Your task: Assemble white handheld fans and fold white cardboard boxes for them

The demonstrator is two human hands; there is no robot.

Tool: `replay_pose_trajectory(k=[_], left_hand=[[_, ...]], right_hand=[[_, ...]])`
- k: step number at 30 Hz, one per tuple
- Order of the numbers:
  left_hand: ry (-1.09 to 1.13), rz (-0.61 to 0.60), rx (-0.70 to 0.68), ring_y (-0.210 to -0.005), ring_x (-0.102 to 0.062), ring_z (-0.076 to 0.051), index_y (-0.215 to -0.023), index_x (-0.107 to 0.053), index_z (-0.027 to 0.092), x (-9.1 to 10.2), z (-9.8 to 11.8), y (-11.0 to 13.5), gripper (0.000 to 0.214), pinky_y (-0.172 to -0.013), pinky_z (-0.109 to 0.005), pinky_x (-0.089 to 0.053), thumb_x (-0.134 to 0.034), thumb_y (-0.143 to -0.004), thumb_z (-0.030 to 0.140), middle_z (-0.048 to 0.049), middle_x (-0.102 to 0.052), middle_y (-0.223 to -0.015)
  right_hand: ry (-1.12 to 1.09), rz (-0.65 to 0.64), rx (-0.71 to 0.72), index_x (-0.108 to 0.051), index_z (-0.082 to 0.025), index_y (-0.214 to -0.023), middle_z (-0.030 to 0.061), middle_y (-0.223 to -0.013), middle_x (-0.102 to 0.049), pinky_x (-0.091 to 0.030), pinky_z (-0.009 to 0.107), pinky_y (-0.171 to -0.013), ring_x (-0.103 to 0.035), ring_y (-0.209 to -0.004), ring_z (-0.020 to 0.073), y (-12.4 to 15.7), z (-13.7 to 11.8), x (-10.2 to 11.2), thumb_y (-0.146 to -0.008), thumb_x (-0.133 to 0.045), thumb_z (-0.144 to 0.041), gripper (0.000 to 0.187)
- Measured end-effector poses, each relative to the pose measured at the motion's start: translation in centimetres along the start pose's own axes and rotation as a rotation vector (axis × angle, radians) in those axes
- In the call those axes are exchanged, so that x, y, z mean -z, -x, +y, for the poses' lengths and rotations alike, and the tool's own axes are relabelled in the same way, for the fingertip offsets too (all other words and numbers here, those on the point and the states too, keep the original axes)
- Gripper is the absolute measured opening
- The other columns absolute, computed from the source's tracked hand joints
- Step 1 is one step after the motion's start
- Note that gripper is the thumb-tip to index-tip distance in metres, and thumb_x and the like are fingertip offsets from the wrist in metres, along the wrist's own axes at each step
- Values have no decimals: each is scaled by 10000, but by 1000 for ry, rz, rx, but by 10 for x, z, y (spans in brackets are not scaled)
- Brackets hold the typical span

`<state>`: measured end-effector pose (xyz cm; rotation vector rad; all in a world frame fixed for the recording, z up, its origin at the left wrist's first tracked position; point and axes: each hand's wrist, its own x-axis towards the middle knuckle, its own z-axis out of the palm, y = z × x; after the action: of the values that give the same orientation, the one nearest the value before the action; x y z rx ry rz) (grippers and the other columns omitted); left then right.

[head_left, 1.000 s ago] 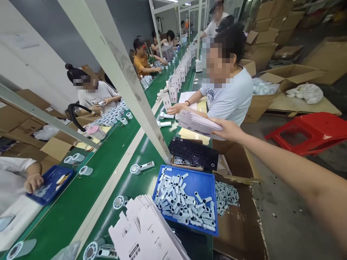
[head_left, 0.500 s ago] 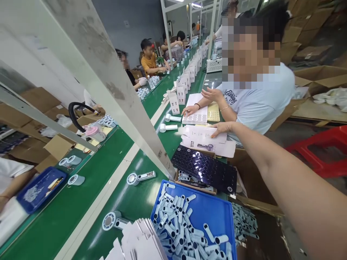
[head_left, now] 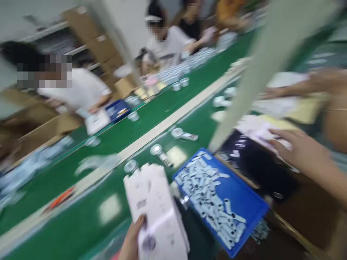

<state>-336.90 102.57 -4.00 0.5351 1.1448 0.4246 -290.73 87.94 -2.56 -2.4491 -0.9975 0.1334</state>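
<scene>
My left hand (head_left: 132, 236) grips a stack of flat, folded white printed cartons (head_left: 159, 213) at the lower middle, thumb on top. On the right, my right hand (head_left: 291, 146) reaches out, blurred, with its fingers stretched over the edge of more flat white cartons (head_left: 256, 126). Below these cartons lies a dark glossy sheet (head_left: 265, 166). Between my hands sits a blue tray (head_left: 238, 180) with many small light-blue parts (head_left: 208, 195). Several handheld fans, one of them a white fan (head_left: 161, 155), lie on the green belt beyond the left stack.
A slanted pale post (head_left: 252, 79) rises between the belt and my right side. A co-worker's arm (head_left: 292, 88) rests on papers at the right. Other people sit across the green belt (head_left: 151, 119). An orange tool (head_left: 62, 196) lies on the pale divider strip.
The view has swung left and blurred. My left hand has come into view on the carton stack. My right hand has shifted on the flat cartons toward their near edge.
</scene>
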Motion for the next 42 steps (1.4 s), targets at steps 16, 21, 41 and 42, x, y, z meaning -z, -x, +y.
replay_pose_trajectory(k=[16,21,41,42], left_hand=[[-126,171,-864,-784,-735,-252,-885,-754,171,242,-38,81,500,-842,-400,-622,-994,-539,440,-68,-781,-802],[-249,199,-1002,-893,-732,-291,-996,-735,157,301,-31,73,618,-875,-427,-606,-976,-553,513,-91,-779,-917],[-750,386,-1233,-1159,-680,-296,-1356,-570,200,330,-75,68,743,-1000,-434,-553,-840,-709,446,-123,-709,-1288],[-787,405,-1237,-1161,-681,-291,-1357,-573,203,328,-75,69,706,-1004,-434,-551,-815,-730,418,-116,-710,-1291]], right_hand=[[-969,-510,734,-491,-177,-1462,206,-1366,-629,-461,588,-1126,-592,-1304,411,288,-320,-272,-767,-769,-705,916],[-1047,-452,866,-577,-182,-1260,191,-1213,-684,-526,561,-1040,-662,-1150,377,304,-371,-320,-821,-664,-765,735],[-1267,-535,710,-383,-184,-1539,235,-1542,-457,-252,610,-1256,-386,-1485,398,350,-390,-356,-786,-621,-836,1024],[-1288,-542,691,-400,-188,-1533,227,-1532,-478,-251,608,-1257,-394,-1482,393,351,-390,-356,-773,-631,-839,1027]])
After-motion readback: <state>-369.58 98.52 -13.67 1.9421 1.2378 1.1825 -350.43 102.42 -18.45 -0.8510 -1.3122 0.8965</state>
